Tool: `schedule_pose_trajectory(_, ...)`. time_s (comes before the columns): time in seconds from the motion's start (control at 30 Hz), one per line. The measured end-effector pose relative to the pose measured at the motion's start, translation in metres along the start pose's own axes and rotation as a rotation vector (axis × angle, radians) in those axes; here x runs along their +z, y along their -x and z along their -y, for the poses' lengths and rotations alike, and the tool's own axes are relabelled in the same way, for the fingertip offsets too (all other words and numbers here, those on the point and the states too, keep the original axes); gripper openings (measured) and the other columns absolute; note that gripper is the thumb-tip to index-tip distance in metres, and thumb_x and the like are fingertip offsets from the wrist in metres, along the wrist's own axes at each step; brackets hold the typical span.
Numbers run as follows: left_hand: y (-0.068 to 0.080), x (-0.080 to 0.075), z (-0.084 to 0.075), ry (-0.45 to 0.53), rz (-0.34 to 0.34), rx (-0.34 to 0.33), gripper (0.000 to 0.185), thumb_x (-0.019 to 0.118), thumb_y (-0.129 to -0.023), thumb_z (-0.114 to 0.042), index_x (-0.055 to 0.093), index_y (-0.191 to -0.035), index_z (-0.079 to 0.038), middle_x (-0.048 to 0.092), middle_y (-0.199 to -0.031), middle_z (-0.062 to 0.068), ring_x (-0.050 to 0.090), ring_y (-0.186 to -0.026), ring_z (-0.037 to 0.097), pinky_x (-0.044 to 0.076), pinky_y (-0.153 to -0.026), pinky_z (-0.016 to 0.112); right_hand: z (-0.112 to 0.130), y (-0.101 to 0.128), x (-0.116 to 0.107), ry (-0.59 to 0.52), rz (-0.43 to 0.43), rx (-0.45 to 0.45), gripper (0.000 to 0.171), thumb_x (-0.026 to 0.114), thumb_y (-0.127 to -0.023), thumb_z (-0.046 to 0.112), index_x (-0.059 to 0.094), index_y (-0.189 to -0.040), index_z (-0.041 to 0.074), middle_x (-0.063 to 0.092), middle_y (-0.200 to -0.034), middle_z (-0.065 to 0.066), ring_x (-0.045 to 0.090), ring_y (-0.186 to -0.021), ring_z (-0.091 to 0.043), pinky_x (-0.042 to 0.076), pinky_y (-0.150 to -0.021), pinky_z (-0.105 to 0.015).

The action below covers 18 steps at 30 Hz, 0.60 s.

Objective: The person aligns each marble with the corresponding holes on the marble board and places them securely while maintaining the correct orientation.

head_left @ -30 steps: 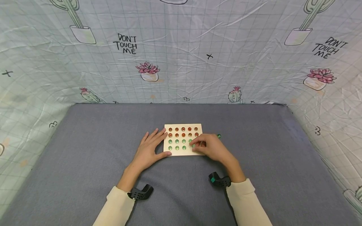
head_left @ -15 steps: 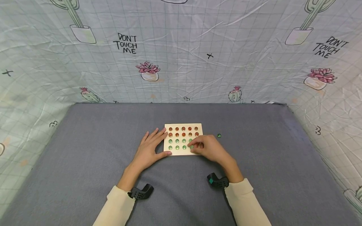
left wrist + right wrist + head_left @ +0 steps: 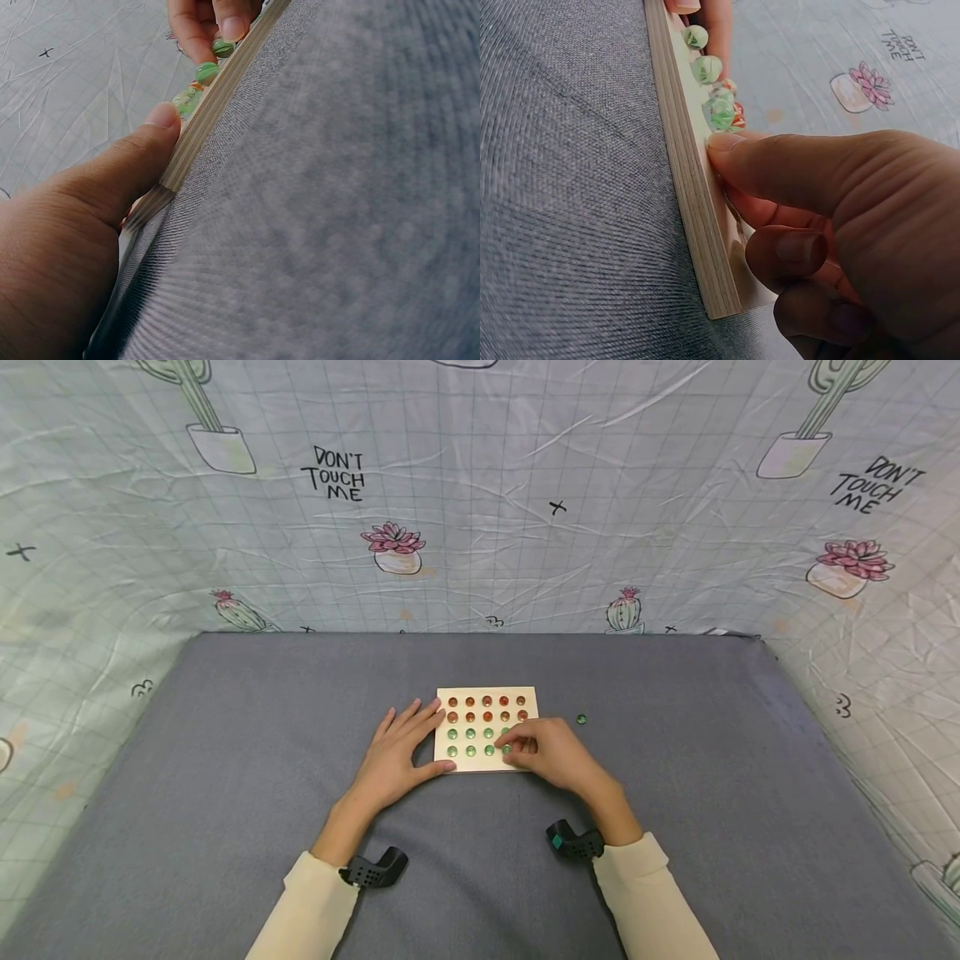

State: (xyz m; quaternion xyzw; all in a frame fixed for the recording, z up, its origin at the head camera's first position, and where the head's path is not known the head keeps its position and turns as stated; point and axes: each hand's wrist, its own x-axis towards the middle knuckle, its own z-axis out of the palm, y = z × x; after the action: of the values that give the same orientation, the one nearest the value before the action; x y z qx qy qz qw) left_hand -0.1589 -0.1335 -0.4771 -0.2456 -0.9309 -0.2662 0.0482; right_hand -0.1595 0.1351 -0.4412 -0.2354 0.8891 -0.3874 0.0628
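A wooden board (image 3: 487, 728) studded with orange and green marbles is steadied on the grey table (image 3: 225, 793) by the left hand (image 3: 393, 760), whose straight fingers lie along its left edge with the thumb pressed to the near edge. The right hand (image 3: 551, 752) rests on the board's near right corner, its curled fingers (image 3: 780, 169) closed over a green marble (image 3: 507, 748). A loose green marble (image 3: 581, 719) lies well to the right of those fingers.

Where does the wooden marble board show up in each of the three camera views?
Head: wooden board at centre, on the grey cloth, between both hands.
Left wrist: its edge runs diagonally from the thumb to the top.
Right wrist: its edge runs down the middle.
Shared landmark: the green marbles along the near row.
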Motion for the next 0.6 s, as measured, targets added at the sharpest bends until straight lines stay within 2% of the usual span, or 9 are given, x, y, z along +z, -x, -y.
schedule_pose_trajectory(0.6,-0.0001,0.0020,0.0018,-0.007,-0.008,0.009,0.081,0.070,-0.082,-0.053,0.041,-0.147,-0.015,0.033,-0.153,0.000,0.023,-0.142,0.026,0.006,-0.116,0.049,0.0008,0.0013,-0.0018,-0.010,-0.014,0.027,0.012,0.076,-0.081,0.007,0.075,-0.092,0.012,0.058,-0.069,0.007,0.050,-0.056,-0.010,0.045,-0.051,-0.026)
